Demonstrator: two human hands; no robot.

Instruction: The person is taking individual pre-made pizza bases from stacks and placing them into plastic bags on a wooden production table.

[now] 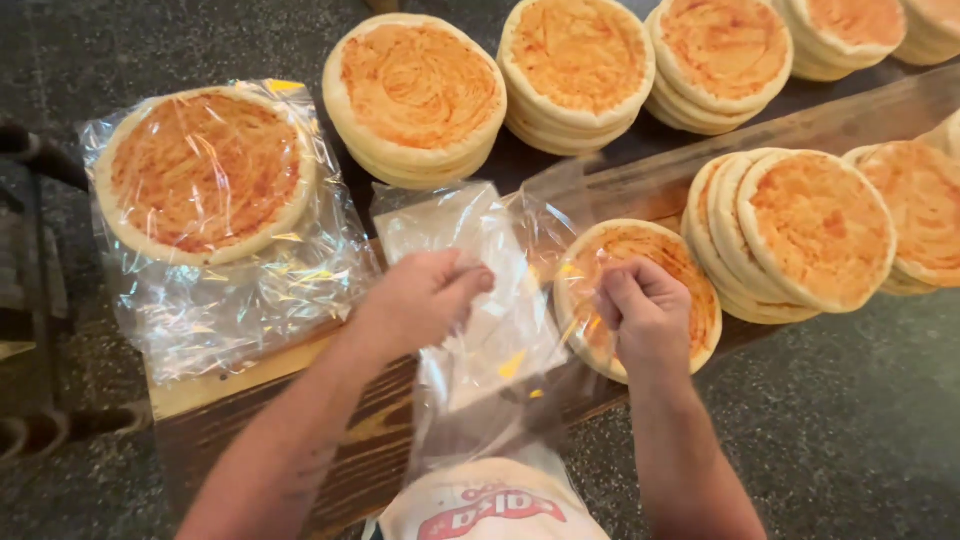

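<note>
Gaping toward the pizza base (640,290) (rightward), clear bag (490,300) between hands (425,300) (645,315)

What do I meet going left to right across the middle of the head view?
Bagged pizza base → left hand → clear plastic bag → right hand → leaning stack of sauced bases.

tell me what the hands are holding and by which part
Both hands grip one clear plastic bag by its open top edge: the left hand pinches one side, the right hand the other, in front of a sauced pizza base.
</note>
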